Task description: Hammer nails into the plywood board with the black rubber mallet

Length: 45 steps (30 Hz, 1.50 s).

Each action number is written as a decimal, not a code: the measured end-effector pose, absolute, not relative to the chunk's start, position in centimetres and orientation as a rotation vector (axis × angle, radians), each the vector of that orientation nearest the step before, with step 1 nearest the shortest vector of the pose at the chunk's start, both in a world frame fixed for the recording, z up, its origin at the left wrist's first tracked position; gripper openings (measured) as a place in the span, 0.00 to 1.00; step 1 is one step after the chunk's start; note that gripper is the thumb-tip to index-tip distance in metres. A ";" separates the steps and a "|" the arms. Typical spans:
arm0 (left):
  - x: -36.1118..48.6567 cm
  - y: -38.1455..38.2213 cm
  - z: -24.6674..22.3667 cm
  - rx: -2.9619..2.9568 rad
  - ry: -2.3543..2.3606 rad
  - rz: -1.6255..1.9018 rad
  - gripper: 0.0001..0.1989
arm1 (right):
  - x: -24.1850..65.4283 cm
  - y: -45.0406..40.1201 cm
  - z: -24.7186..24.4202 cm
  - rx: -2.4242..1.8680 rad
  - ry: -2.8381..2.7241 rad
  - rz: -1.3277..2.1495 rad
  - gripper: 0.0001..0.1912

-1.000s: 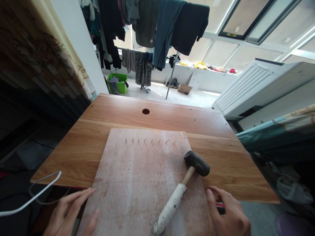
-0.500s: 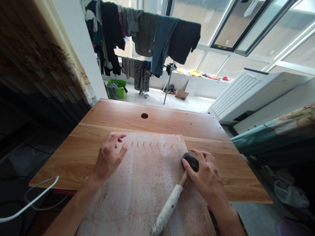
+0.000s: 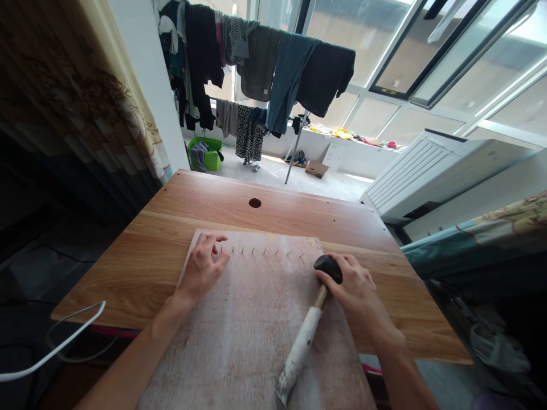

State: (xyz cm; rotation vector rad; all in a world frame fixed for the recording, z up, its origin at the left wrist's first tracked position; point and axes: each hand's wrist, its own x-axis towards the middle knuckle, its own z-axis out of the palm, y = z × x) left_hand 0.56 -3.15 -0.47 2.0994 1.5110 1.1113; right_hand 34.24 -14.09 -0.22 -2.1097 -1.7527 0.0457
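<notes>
- The person's left hand [image 3: 205,265] is over the far left corner of the board [image 3: 256,324], palm turned toward the nails [image 3: 265,251].
- Its thumb and forefinger are parted, with the other fingers loosely curled; the leftmost nail stands in or just beside that gap. Whether the fingertips touch it cannot be told.
- The right hand [image 3: 352,285] is closed around the black head of the mallet [image 3: 299,347], thumb on the near side and fingers over the right side, at the board's right edge.
- The mallet's handle, bare wood near the head and wrapped in scuffed white below, slants over the board toward the person, its end near the bottom of the view.
- Eight nails stand in a row along the board's far end; those at the left are nearly upright, those at the right lean more.
- Small dark marks dot the board's surface on the near side of the row.
- The board lies on the wooden table [image 3: 141,256], which has a round hole [image 3: 255,203] beyond the board.
- A white cable [image 3: 77,336] loops at the table's near left.
- Past the table, clothes [image 3: 256,62] hang on a rack, with a green bin [image 3: 213,158] and a box [image 3: 317,168] on the floor.
</notes>
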 end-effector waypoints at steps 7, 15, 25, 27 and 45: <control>0.5 -2.8 -0.5 2.024 1.555 1.130 0.13 | 32.5 -11.2 0.8 -2.014 -1.802 -0.086 0.16; 0.5 -3.2 -0.5 2.032 1.565 1.175 0.09 | 27.3 -9.1 0.1 -1.959 -1.647 -0.302 0.12; 0.4 -3.5 0.1 2.099 1.505 1.205 0.08 | 24.4 -7.7 0.1 -1.640 -1.738 -0.169 0.10; 0.4 -3.5 0.1 2.110 1.499 1.206 0.08 | 24.3 -7.7 0.1 -1.599 -1.748 -0.141 0.10; 0.3 -3.9 0.5 1.947 1.546 1.142 0.10 | 23.7 -7.9 -0.8 -1.517 -1.915 -0.023 0.06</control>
